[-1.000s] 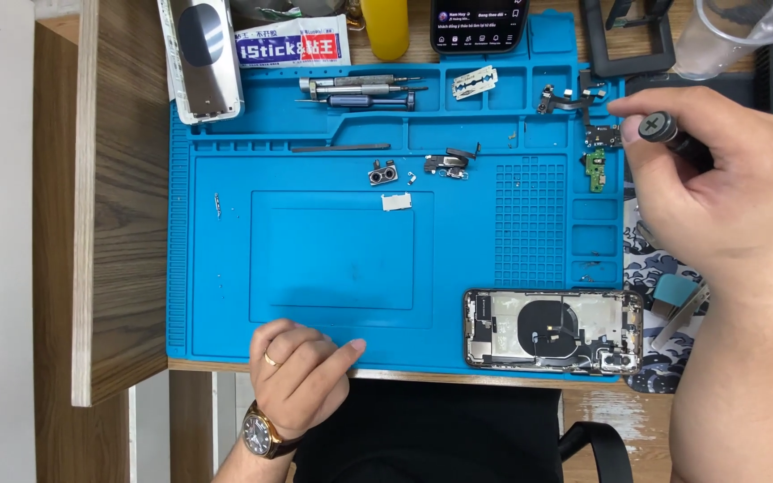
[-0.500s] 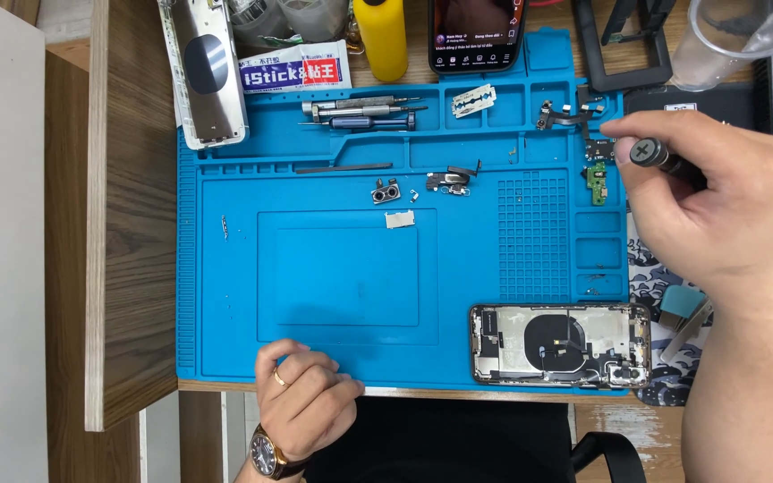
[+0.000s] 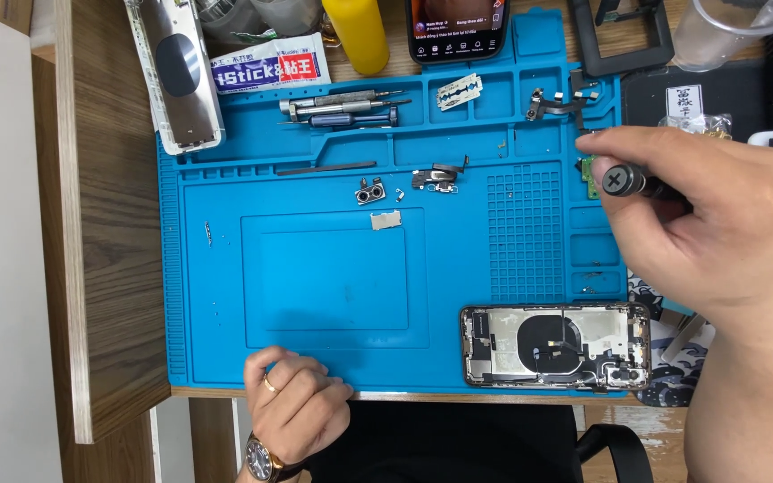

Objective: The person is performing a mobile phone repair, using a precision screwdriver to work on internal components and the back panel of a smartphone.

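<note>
A: Left hand (image 3: 297, 407)?
B: Loosely curled, holding nothing, resting on the blue mat's (image 3: 225, 340) near edge.
A: The parts?
B: Camera module (image 3: 369, 191), small plate (image 3: 386, 220) and flex pieces (image 3: 437, 178) lie mid-mat, already out. Opened phone body (image 3: 555, 345) sits at the near right corner, still partly filled.
A: Right hand (image 3: 717, 233)?
B: Gripping a black screwdriver (image 3: 630, 182) over the right edge; its tip is hidden, and the green board (image 3: 591, 173) half covered.
</note>
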